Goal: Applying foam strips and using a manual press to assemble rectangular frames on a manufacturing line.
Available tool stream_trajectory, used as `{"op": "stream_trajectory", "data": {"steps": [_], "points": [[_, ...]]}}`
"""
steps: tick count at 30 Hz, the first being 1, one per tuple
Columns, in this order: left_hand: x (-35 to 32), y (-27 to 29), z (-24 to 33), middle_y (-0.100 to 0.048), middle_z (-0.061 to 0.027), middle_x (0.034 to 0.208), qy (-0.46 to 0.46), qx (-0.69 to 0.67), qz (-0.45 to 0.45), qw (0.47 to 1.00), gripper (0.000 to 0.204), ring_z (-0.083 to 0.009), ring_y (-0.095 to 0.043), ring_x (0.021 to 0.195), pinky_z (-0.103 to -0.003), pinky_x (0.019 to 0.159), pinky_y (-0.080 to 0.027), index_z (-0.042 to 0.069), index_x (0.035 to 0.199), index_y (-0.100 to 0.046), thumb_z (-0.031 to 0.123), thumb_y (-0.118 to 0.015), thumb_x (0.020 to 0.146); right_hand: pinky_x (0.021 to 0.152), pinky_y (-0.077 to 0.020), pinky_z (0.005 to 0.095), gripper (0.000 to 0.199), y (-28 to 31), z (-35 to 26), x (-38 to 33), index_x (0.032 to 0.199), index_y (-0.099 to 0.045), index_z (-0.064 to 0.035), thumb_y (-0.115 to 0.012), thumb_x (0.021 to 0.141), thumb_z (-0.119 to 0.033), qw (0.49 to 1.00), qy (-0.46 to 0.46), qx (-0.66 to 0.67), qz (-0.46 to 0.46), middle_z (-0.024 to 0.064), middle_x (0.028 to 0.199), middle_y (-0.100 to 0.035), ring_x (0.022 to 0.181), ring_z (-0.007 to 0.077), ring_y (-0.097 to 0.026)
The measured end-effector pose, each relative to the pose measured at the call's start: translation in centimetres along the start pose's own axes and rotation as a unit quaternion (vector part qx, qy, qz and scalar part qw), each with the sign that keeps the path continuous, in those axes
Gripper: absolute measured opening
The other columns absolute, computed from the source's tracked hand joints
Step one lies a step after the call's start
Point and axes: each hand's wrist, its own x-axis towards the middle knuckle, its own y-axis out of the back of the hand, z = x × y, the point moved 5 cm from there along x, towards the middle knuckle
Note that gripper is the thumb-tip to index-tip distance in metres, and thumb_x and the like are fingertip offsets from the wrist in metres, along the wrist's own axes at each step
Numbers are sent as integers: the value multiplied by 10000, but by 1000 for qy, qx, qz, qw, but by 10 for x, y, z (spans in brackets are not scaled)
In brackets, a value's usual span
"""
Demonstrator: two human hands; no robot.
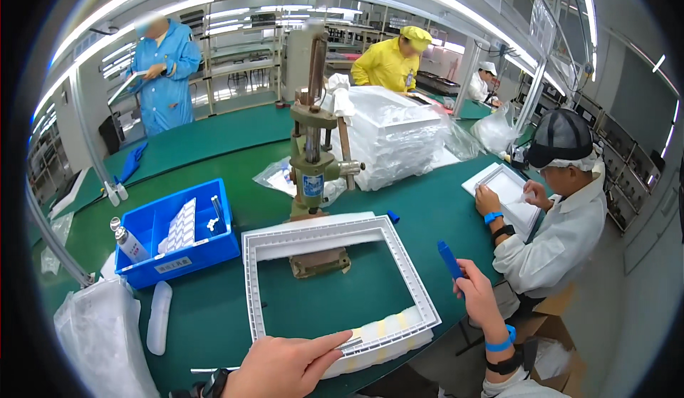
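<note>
A white rectangular frame [251, 284] with a row of small ribs lies on the green bench in front of me. My left hand [292, 366] is at its near side, index finger stretched along the rim and thumb close below. A thin silvery piece [350, 342] shows at these fingertips; its kind is unclear. White padding with pale yellow patches [388, 327] lines the near edge. Right of the frame, my right hand [476, 291] is raised and wrapped round a blue pen-like tool [448, 258], which points up, apart from the frame.
A hand press [313, 148] stands behind the frame, its base [320, 262] inside the opening. A blue bin [178, 261] and a white case [159, 318] are at left. Plastic-wrapped stacks [392, 134] stand behind. A seated co-worker [556, 213] handles a white frame at right.
</note>
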Motion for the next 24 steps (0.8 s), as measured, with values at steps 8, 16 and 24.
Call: {"op": "stream_trajectory", "data": {"steps": [8, 16, 24], "points": [[10, -19, -1, -723, -104, 786, 15, 73, -65, 995, 303, -270, -680, 621, -326, 561, -523, 183, 1267, -687, 215, -614, 975, 738, -486, 340, 236, -41, -100, -56, 1098, -708, -66, -729, 875, -142, 958, 219, -54, -175, 122, 983, -666, 787, 269, -613], [5, -22, -4, -684, -65, 704, 13, 114, -73, 991, 288, -251, -645, 564, -349, 507, -490, 196, 1245, -699, 258, -610, 978, 732, -406, 336, 258, -48, -101, -59, 1069, -747, -144, -776, 845, -268, 927, 254, -173, -214, 20, 891, -714, 789, 197, -631], [5, -29, -8, -654, -42, 645, 11, 145, -97, 985, 279, -228, -622, 521, -346, 472, -463, 212, 1230, -708, 271, -618, 972, 667, -380, 316, 229, -50, -100, -58, 991, -773, -159, -793, 822, -312, 923, 267, -187, -203, 4, 804, -692, 723, 169, -616]]}}
